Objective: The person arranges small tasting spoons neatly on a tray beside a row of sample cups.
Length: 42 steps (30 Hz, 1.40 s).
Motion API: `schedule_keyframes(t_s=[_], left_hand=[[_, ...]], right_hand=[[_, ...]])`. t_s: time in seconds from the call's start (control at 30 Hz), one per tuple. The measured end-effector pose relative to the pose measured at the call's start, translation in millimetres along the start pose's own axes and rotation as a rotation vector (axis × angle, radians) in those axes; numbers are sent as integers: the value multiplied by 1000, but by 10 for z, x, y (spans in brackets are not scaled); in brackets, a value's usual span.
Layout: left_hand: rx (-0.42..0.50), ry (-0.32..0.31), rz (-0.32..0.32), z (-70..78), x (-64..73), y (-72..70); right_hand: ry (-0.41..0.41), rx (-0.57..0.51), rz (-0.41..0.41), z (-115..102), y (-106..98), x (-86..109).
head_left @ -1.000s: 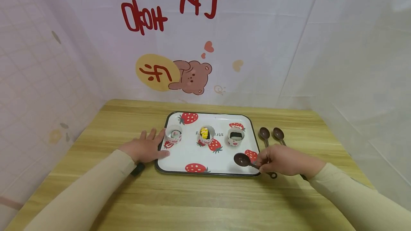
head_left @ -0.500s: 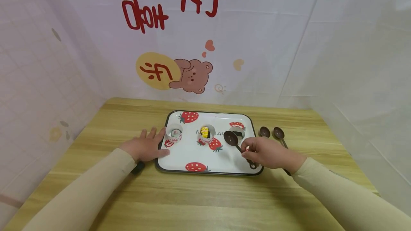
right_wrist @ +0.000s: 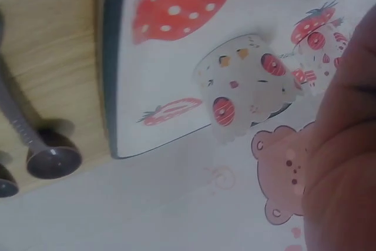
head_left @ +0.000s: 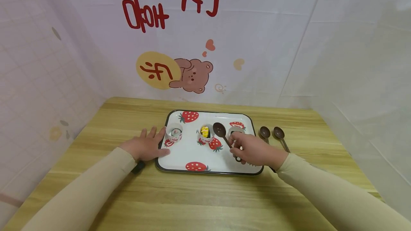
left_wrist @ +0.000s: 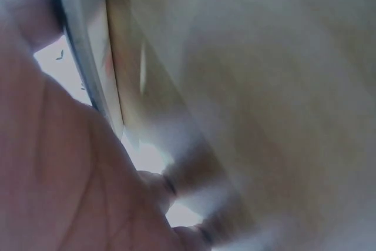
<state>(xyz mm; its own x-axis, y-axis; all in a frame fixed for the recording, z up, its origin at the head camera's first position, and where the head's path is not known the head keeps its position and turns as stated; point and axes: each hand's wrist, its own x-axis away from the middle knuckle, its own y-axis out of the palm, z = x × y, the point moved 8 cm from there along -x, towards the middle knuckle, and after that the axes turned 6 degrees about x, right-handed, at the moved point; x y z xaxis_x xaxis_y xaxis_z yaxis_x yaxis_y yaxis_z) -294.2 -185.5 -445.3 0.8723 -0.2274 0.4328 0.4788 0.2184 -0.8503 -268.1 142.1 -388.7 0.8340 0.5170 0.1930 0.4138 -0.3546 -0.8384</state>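
Left hand [head_left: 144, 149], fingers apart, rests over the strawberry-print tray's [head_left: 186, 156] 9 o'clock edge; sliding inward could bump the left paper cup [head_left: 173, 139]. The held brown measuring spoon's [head_left: 219, 130] bowl is at the middle paper cup's [head_left: 207, 140] 3 o'clock, contact unclear, so a low swing might tip it. Right hand [head_left: 253, 149], fingers clamped on the handle at the bowl's 5 o'clock, risks knocking the right paper cup [right_wrist: 241, 86] with its knuckles.
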Motion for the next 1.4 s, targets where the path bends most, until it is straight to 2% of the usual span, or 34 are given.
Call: schedule_keyframes(t_s=[0.37,0.6,0.83,1.13,1.4], left_hand=[[-5,-1,-1,31,18,-10],[-14,-6,-4,46,30,-15],[-8,-12,-4,37,33,-21],[-22,-4,-8,45,18,-24],[-10,9,-7,62,36,-30]], right_hand=[[35,-23,5,-150,124,-211],[92,-105,7,-209,188,-311],[91,-202,6,-276,257,-394],[133,-219,19,-397,351,-519],[222,-277,6,-455,437,-602]])
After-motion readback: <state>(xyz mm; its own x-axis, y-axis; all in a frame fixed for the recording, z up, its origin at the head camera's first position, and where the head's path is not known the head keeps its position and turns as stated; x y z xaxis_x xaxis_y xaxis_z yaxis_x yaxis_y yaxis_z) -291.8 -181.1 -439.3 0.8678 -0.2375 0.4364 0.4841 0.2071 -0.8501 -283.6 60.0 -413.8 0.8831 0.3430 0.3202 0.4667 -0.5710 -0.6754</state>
